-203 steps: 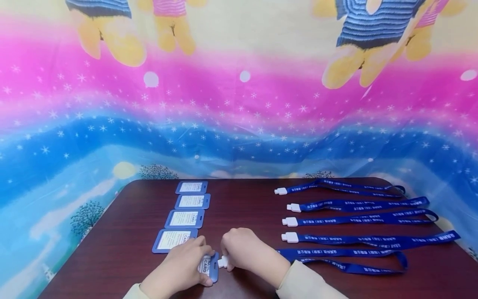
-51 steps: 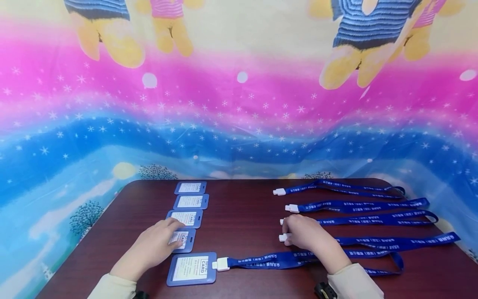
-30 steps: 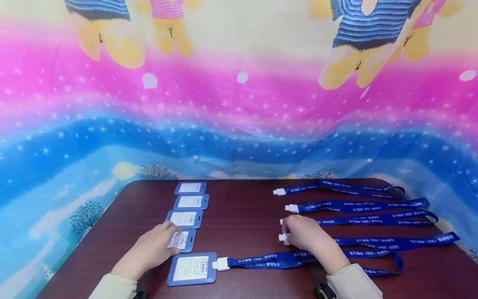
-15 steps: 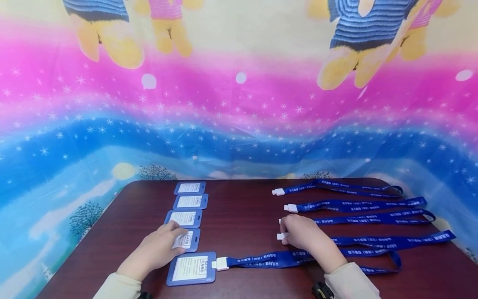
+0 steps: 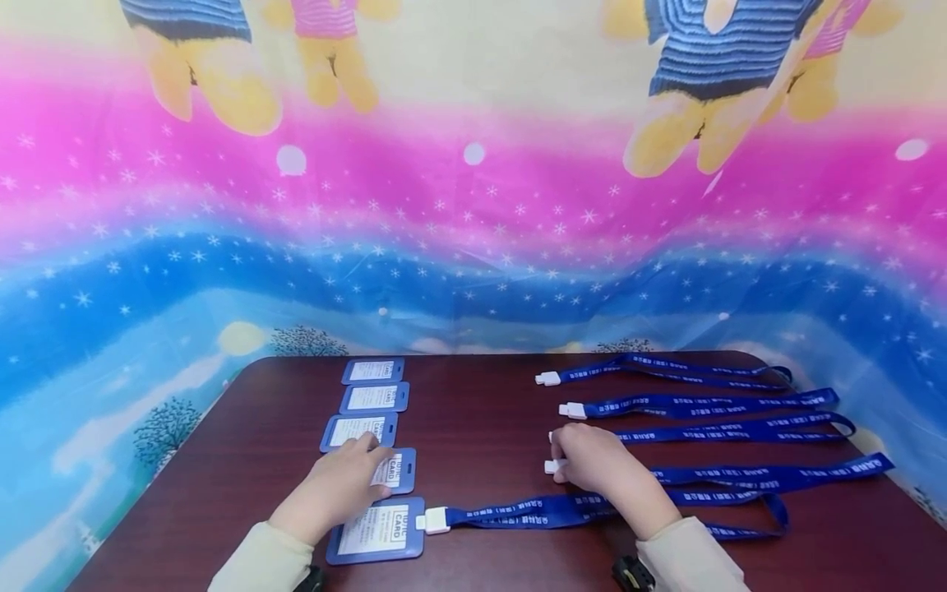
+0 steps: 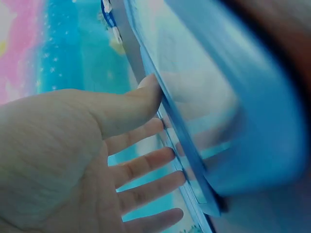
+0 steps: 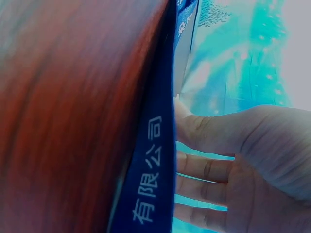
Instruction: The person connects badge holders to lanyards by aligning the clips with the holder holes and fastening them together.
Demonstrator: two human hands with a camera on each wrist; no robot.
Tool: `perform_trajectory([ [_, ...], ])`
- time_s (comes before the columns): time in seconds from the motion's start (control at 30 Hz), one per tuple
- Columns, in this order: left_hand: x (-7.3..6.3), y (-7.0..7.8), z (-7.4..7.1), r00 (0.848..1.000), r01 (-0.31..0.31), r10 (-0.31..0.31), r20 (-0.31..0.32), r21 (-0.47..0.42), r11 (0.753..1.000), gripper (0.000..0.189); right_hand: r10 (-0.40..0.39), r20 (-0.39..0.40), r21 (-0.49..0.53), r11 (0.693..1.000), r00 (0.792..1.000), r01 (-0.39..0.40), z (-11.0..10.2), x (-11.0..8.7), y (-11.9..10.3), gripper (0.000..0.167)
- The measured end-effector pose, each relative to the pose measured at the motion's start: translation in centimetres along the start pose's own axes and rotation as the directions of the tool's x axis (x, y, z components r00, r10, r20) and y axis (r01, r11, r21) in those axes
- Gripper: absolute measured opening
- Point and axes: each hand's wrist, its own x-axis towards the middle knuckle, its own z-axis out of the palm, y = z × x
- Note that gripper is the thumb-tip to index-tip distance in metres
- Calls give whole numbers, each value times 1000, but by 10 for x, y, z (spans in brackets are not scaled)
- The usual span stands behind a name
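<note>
The left hand (image 5: 340, 485) lies over the blue card holder (image 5: 403, 469) second from the near edge of the table (image 5: 481, 444), its fingers straight and parted, thumb and fingertips touching the holder. That holder lies flat, its slotted end showing to the right of the fingers. Well apart on the right, the right hand (image 5: 599, 460) has thumb and fingertips at a white clip (image 5: 552, 466) on a blue lanyard (image 5: 769, 474) — the lanyard hides the tips in the wrist view, so whether they pinch it I cannot tell. Nearest the front, another card holder (image 5: 377, 534) meets the white connector (image 5: 436, 520) of its own lanyard (image 5: 533, 513), stretched rightward. Behind, three more holders (image 5: 372, 399) and three lanyards (image 5: 703, 404) lie in rows, before a patterned backdrop (image 5: 473, 247)
</note>
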Motion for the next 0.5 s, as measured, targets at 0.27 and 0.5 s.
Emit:
perform_trajectory([
  [0.27,17,24,6,999,-49,49,6,-32,998,48,5,-4,6,1000,1000,-5,1,0,0,22],
  [0.5,25,34,9,998,-67,68,12,-37,997,50,3,12,28,1000,1000,-4,-3,-2,1,21],
])
